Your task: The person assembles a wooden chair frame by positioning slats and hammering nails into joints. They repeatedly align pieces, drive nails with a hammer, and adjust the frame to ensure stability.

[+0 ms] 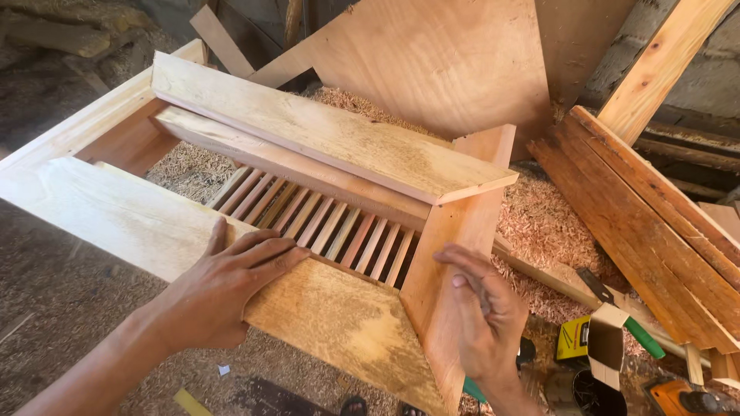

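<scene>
A pale wooden frame [116, 212] with mitred corners lies flat in front of me, and a row of several thin angled slats [324, 227] fills its middle. My left hand [223, 281] rests flat, fingers spread, on the near rail of the frame beside the slats. My right hand [482, 308] is at the right end piece [455, 254] of the frame, fingers loosely curled against its edge; something dark may be in it, but I cannot make it out. A wide board [331, 131] forms the far rail.
Wood shavings [539, 223] cover the bench. Stacked reddish planks [655, 231] lie at right. A plywood sheet [447, 54] leans behind. A small open cardboard box [605, 343], a green-handled tool [640, 335] and an orange power tool [686, 397] sit at lower right.
</scene>
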Demonstrator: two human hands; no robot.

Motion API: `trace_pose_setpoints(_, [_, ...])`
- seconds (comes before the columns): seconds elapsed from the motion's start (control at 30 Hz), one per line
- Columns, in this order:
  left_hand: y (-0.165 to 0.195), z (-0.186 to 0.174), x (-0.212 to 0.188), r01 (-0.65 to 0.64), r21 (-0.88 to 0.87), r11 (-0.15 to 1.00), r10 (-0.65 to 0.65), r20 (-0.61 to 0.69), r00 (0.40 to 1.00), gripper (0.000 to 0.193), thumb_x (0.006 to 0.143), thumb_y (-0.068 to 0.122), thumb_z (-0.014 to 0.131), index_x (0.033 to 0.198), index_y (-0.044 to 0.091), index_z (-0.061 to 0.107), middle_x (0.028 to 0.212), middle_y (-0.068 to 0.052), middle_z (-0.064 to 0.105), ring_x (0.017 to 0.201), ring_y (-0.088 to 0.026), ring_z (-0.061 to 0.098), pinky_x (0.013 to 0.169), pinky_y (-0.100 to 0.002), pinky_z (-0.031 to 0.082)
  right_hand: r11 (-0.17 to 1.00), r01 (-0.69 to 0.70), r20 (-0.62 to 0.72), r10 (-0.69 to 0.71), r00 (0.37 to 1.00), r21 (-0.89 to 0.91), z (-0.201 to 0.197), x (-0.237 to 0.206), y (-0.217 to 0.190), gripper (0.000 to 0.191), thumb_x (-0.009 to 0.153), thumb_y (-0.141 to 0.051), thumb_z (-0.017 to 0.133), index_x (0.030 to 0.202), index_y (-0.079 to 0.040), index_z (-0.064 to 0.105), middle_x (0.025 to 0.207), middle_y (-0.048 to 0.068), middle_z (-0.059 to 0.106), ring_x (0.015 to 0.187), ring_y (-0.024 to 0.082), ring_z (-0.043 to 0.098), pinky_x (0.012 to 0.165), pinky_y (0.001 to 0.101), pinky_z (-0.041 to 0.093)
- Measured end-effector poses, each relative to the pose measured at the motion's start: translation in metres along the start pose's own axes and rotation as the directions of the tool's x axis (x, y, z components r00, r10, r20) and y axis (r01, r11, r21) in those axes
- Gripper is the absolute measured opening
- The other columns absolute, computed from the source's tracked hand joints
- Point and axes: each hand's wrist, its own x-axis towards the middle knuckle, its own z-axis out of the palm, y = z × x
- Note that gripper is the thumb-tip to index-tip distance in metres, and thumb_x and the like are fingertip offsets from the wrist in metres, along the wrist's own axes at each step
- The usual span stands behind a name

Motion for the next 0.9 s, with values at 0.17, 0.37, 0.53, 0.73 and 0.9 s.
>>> trace_pose_setpoints(0.17, [0.003, 0.001, 0.001, 0.026, -0.037, 0.999, -0.025, 0.023, 0.999, 0.123, 0.055, -0.001, 0.076, 0.164, 0.027, 0.027, 0.164, 0.007, 0.032, 0.152, -0.021, 0.021, 0.112, -0.069, 0.002, 0.990, -0.086, 0.018, 0.089, 0.996, -0.115, -0.005, 0.001, -0.002, 0.024, 0.098, -0.005, 0.058, 0.115, -0.007, 0.073, 0.109, 0.013, 0.078, 0.106, 0.020, 0.076, 0.097, 0.0358, 0.061])
trace_pose_setpoints(0.37, [0.009, -0.006, 0.000, 0.001, -0.014, 1.000, -0.001, -0.012, 1.000, 0.124, 0.050, 0.001, 0.077, 0.162, 0.027, 0.029, 0.164, 0.006, 0.036, 0.150, -0.020, 0.025, 0.113, -0.070, 0.004, 0.882, 0.050, 0.166, 0.032, 0.986, -0.468, -0.005, 0.009, -0.015, 0.018, 0.089, -0.009, 0.067, 0.101, -0.009, 0.080, 0.101, 0.007, 0.081, 0.100, 0.020, 0.074, 0.097, 0.0374, 0.055])
trace_pose_setpoints(0.53, [0.016, -0.016, -0.005, 0.052, -0.062, 0.997, -0.049, 0.043, 0.998, 0.120, 0.054, -0.004, 0.074, 0.160, 0.029, 0.027, 0.164, 0.008, 0.032, 0.154, -0.018, 0.022, 0.115, -0.066, 0.002, 0.864, 0.175, 0.304, -0.026, 0.952, -0.473, -0.008, 0.013, -0.031, 0.017, 0.089, -0.011, 0.067, 0.101, -0.007, 0.079, 0.100, 0.008, 0.081, 0.103, 0.022, 0.074, 0.097, 0.0393, 0.054])
trace_pose_setpoints(0.73, [0.019, -0.020, -0.009, 0.062, -0.070, 0.996, -0.059, 0.041, 0.997, 0.119, 0.057, -0.003, 0.074, 0.160, 0.032, 0.026, 0.165, 0.009, 0.031, 0.154, -0.018, 0.022, 0.116, -0.066, 0.001, 0.956, 0.074, 0.311, 0.019, 0.950, -0.283, -0.013, 0.013, -0.030, 0.023, 0.095, -0.016, 0.061, 0.105, -0.004, 0.078, 0.102, 0.011, 0.079, 0.100, 0.022, 0.075, 0.088, 0.0361, 0.060])
trace_pose_setpoints(0.9, [0.016, -0.016, -0.010, 0.017, -0.087, 0.996, -0.019, -0.021, 1.000, 0.120, 0.053, 0.001, 0.080, 0.159, 0.028, 0.030, 0.163, 0.004, 0.034, 0.153, -0.022, 0.024, 0.120, -0.067, 0.003, 0.979, 0.015, 0.239, 0.035, 0.970, -0.205, -0.013, 0.008, -0.025, 0.025, 0.099, -0.017, 0.058, 0.106, -0.002, 0.076, 0.102, 0.010, 0.078, 0.099, 0.022, 0.074, 0.090, 0.0353, 0.060])
